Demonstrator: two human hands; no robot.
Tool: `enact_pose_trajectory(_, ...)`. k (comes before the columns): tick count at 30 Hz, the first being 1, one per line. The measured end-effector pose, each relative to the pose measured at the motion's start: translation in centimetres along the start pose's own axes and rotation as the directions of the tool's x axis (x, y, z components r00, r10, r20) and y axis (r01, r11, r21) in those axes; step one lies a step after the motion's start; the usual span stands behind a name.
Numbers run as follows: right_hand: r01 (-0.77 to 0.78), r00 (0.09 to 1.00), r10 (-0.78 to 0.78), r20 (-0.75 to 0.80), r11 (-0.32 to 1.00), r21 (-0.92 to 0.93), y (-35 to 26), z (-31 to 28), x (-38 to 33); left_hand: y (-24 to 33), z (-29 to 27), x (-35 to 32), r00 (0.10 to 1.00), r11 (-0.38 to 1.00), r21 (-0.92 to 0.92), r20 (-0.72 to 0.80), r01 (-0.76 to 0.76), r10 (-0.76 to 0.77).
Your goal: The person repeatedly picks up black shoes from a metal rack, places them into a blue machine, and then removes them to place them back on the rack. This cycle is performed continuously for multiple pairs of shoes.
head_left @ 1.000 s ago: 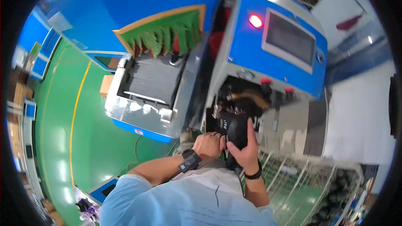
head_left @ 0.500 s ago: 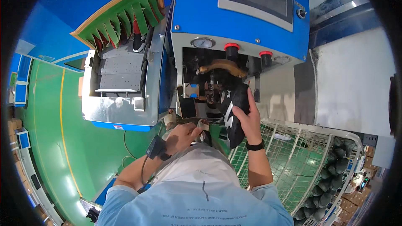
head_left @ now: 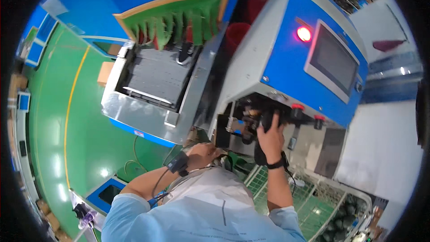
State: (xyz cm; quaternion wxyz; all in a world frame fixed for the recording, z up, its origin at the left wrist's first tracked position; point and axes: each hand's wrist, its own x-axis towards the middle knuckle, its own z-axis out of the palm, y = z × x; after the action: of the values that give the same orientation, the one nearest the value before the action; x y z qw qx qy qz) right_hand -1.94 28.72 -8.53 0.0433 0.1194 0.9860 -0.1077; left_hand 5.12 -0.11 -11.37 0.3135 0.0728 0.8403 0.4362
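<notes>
My right hand (head_left: 271, 141) reaches to the opening of the blue-and-white machine (head_left: 251, 71), its fingers closed round a black shoe (head_left: 260, 153). One part of the shoe shows below the hand; the rest merges with the dark machine parts (head_left: 251, 121) and is blurred. My left hand (head_left: 204, 154) is low in front of my body, left of the opening, with curled fingers. What they close on, if anything, is hidden. A dark device is strapped at my left wrist, and a black band is round the right one.
To the left stands a conveyor (head_left: 154, 74) with green strip curtains (head_left: 172, 24) and a black shoe (head_left: 184, 54) at its mouth. Red knobs (head_left: 297, 107) and a lit red lamp (head_left: 304, 34) sit on the machine. A wire cart (head_left: 309, 197) with dark shoe forms (head_left: 345, 217) is at lower right.
The view has turned, shifting the machine right. My right hand has carried the shoe from in front of the opening up into the machine parts. The left hand stays low near my body.
</notes>
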Motion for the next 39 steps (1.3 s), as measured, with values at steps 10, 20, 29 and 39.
enact_pose_trajectory(10, 0.098, 0.983, -0.111, -0.143, 0.990, -0.098, 0.4, 0.1, -2.3, -0.1, 0.7, 2.7, 0.991, 0.992, -0.016, -0.024, -0.129, 0.128)
enact_pose_trajectory(20, 0.252, 0.921, -0.232, -0.315, 0.968, 0.024, 2.6, 1.1, -16.0, 5.4, 4.8, 3.1, 0.861, 0.626, -0.704, 0.498, 0.336, 0.099)
enact_pose_trajectory(29, -0.585, 0.799, 0.346, 0.492, 0.260, 0.768, 1.5, -3.8, -17.1, 2.9, 4.7, 2.6, 0.525, 0.471, -0.425, 0.846, 0.773, -0.097)
enact_pose_trajectory(39, 0.052, 0.927, 0.330, -0.179, 0.360, 0.931, 5.6, -5.5, -21.7, -0.2, 0.8, 1.6, 0.911, 0.793, -0.503, 0.384, 0.343, -0.150)
